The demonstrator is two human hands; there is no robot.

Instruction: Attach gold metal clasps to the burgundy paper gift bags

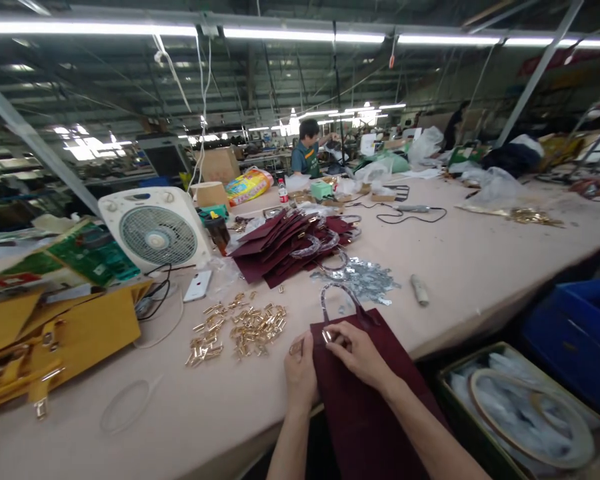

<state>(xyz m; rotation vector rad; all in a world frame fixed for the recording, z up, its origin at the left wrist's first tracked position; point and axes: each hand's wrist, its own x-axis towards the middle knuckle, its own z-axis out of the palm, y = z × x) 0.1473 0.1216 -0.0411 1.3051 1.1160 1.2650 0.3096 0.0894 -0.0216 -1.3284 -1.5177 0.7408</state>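
A maroon bag panel (375,393) hangs over the table's front edge, its wrapped handle (340,288) arching up at the top. My right hand (357,350) lies across the panel, thumb and fingers pinched on a gold metal fitting (327,337) by the handle's left end. At the panel's left edge, my left hand (301,370) is closed, fingertips together; a small glint shows there, but what it holds is unclear. Left of my hands lies a loose pile of gold metal fittings (257,328). Beyond the handle, thin silver metal plates (365,280) are heaped.
Stacked maroon panels (280,243) lie behind the silver plates. A box fan (157,227), a white phone (198,286) and yellow pieces (90,327) stand or lie left. Rightward are a small pale cylinder (420,291), a blue bin (575,333) and a filled crate (505,353). A co-worker (307,150) sits beyond.
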